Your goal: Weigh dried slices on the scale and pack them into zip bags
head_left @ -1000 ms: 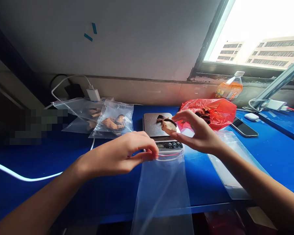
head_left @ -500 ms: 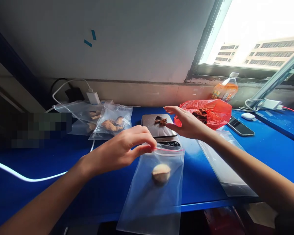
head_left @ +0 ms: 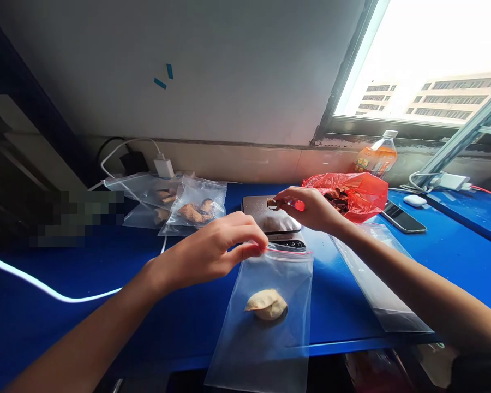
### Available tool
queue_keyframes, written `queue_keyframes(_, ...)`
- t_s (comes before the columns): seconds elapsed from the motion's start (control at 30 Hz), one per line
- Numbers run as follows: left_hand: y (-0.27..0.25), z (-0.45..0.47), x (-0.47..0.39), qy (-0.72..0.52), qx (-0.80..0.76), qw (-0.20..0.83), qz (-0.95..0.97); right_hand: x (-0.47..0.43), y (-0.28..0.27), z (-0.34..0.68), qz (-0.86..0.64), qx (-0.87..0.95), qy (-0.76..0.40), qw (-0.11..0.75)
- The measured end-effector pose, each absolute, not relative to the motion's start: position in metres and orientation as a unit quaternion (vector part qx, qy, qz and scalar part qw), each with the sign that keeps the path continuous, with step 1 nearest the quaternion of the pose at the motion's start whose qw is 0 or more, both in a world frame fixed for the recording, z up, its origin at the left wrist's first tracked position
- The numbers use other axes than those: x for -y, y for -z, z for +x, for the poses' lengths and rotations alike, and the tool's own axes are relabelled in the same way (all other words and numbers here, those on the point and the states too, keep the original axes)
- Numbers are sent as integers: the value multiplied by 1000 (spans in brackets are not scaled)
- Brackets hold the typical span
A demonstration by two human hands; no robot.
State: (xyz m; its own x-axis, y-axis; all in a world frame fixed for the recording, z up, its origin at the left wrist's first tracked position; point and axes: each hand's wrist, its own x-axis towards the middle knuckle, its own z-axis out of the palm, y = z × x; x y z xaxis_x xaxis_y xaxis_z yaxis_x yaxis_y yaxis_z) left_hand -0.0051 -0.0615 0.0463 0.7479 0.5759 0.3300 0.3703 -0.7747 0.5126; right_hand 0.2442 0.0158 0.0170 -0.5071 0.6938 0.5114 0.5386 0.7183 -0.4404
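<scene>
My left hand [head_left: 216,243] pinches the top edge of a clear zip bag [head_left: 257,355], near its red zip line. The bag hangs over the table's front edge, with pale, curled dried peel [head_left: 270,304] inside. My right hand [head_left: 313,208] grips a small brown piece of dried peel [head_left: 272,203] between thumb and fingers, mostly hidden by them. It is over the metal plate of a kitchen scale [head_left: 253,206]; whether it touches the plate I cannot tell. Behind my right wrist lies an open red plastic bag [head_left: 366,196] of dark dried peel [head_left: 337,201].
Filled clear zip bags [head_left: 196,210] lie at the back left by a white charger [head_left: 163,165]. On the right are a stack of flat clear bags [head_left: 393,305], a phone [head_left: 404,217], a white earphone case [head_left: 414,201] and an orange drink bottle [head_left: 378,155]. A white cable [head_left: 53,295] crosses the left.
My right hand has closed on the dark peel piece that lay on the scale. The left hand keeps its pinch on the zip bag, and the peel inside looks shifted.
</scene>
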Motion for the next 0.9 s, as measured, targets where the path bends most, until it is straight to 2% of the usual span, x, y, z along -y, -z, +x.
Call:
queue_keyframes(0.17,-45,-5,61,-251,-264,193,911,26,-39,250,-319,832,-293,345)
queue_keyframes(0.37,-43,-4,58,-250,-266,189,912,43,-37,249,-291,817,-444,227)
queue_keyframes(0.43,-43,-3,57,-250,-267,185,912,43,-34,249,-285,820,-443,225)
queue_keyframes(0.57,-44,-4,56,-274,-291,164,902,44,-29,247,-349,812,-357,301)
queue_keyframes(0.67,-43,-5,55,-303,-338,165,876,45,-24,245,-384,791,-349,323)
queue_keyframes(0.8,-39,-6,49,-326,-408,241,818,44,-16,244,-388,767,-370,353)
queue_keyframes(0.9,-35,-7,45,-331,-449,317,767,40,-12,243,-413,731,-337,426)
